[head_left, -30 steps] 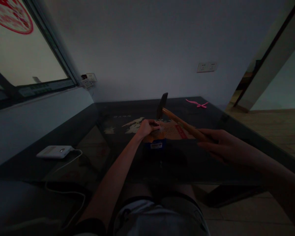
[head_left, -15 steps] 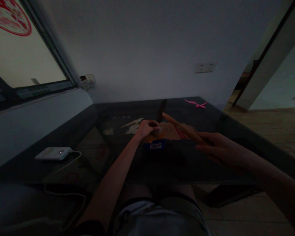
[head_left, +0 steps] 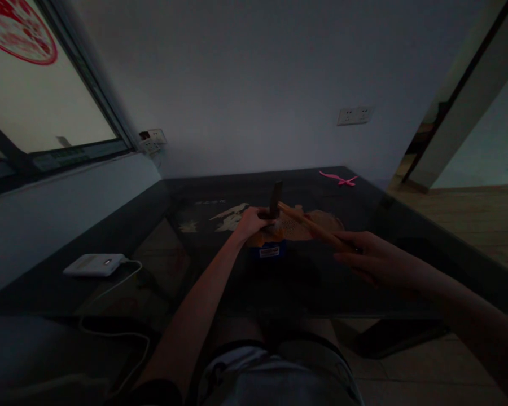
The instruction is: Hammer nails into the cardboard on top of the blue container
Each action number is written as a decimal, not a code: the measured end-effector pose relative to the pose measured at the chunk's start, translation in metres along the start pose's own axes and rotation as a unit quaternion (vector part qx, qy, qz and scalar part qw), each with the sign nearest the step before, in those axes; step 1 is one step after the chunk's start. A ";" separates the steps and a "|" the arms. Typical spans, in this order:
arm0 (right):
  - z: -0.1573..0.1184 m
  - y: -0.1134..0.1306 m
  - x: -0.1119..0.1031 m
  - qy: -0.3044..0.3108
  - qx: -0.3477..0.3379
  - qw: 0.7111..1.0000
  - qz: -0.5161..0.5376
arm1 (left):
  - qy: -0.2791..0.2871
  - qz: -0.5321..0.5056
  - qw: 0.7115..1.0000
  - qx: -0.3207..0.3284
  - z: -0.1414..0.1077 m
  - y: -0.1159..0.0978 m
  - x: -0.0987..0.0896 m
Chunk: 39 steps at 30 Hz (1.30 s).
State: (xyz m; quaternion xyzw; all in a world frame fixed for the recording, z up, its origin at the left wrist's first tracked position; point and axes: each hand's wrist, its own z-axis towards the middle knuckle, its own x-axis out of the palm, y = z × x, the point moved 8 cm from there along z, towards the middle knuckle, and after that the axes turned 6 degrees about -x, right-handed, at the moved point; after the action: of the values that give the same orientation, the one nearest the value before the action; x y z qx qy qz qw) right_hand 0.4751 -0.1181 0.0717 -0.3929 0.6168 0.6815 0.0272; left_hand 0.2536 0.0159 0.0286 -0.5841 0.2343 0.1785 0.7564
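My right hand [head_left: 375, 258] is wrapped round the wooden handle of a hammer [head_left: 315, 226]. The dark hammer head stands just above and beside the fingertips of my left hand [head_left: 253, 221]. Those left fingers are pinched together over an orange and tan patterned piece [head_left: 294, 227]; what they pinch is too small and dark to make out. Under the piece sits a blue box [head_left: 271, 250] with a pale label, on the dark tabletop [head_left: 237, 276].
A white power bank [head_left: 95, 265] with a white cable [head_left: 122, 283] lies on the left. A pink ribbon [head_left: 341, 179] rests at the far right of the table. Behind stands a wall with sockets [head_left: 354, 115]; a window is at upper left.
The hammer head has come down closer to my left fingers, and its handle has dropped slightly. My left hand stays in about the same place.
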 end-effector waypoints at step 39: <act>-0.001 0.004 -0.007 -0.032 -0.044 0.998 -0.027 | -0.004 -0.003 1.000 0.007 0.001 -0.002 0.001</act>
State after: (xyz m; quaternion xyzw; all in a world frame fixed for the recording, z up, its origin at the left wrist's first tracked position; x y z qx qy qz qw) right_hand 0.4784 -0.1164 0.0786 -0.3883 0.5741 0.7192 0.0482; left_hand 0.2557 0.0158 0.0299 -0.5789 0.2308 0.1768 0.7618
